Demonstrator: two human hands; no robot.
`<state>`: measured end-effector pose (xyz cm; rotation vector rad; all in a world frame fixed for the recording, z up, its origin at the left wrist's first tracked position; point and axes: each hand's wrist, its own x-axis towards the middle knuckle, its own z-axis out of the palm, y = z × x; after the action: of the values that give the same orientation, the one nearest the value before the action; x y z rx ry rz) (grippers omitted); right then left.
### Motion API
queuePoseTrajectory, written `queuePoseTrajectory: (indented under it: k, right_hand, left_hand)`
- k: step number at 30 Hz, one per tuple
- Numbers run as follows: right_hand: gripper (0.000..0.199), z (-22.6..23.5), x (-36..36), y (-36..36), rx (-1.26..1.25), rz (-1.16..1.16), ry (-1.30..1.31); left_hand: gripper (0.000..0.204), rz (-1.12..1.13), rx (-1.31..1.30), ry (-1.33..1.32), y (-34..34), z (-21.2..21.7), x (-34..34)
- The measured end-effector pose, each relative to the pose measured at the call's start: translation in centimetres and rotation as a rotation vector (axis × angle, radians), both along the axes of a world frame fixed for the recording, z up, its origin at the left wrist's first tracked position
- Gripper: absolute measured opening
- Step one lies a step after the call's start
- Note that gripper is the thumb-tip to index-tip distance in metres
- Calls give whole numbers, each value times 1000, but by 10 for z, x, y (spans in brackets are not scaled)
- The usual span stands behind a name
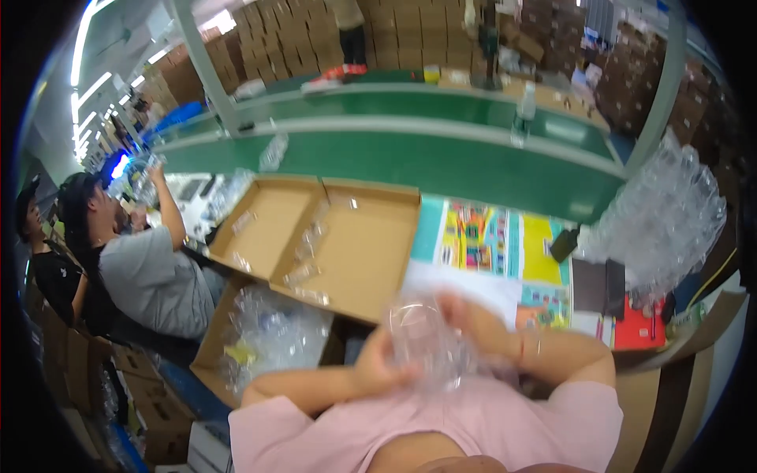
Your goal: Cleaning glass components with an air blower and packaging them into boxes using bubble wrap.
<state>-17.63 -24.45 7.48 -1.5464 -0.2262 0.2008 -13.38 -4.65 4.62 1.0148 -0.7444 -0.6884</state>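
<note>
Close to my chest I hold a clear, rounded plastic container [422, 331], blurred by motion. My left hand [378, 364] is closed around its left side, and my right hand [475, 322] grips it at the upper right. Just beyond my hands lies a shallow cardboard tray [378, 252], with several small clear plastic pieces [309, 240] scattered along its inner left part. A second shallow tray [272, 217] adjoins it on the left. Below them, beside my left arm, an open carton [206, 347] is filled with clear plastic parts [276, 331].
Stacked clear plastic containers [662, 221] rise at the right, near a dark case [598, 285] and a red booklet [639, 325]. Colourful printed sheets [481, 236] cover the bench. A green conveyor [441, 165] runs behind, carrying a bottle [523, 114]. A co-worker in grey [158, 276] sits left.
</note>
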Motion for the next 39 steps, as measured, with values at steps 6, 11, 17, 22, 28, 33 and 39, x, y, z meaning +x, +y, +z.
queuePoseTrajectory:
  k: [6, 11, 17, 22, 28, 33, 39]
  right_hand:
    - [43, 25, 34, -24, 240, -296, -387]
    - [40, 33, 10, -23, -463, -372, -633]
    - [33, 29, 12, -19, -698, -489, -842]
    - [30, 25, 18, -26, -662, -486, -874]
    - [49, 4, 16, -25, -95, 44, -795]
    - [67, -18, -2, -2, -24, 322, -580]
    - [75, -32, -13, 3, -145, 386, -727]
  left_hand:
    - [76, 126, 5, 235, -14, 40, 39]
    - [72, 231, -39, 61, -8, 37, 31]
    - [74, 228, 20, -170, -7, 40, 30]
    - [71, 311, -32, -498, -17, 34, 38]
    - [68, 53, 7, -842, -8, 25, 41]
    - [71, -123, 172, -656, 11, -12, 21]
    - [77, -6, -24, -750, 4, 0, 7]
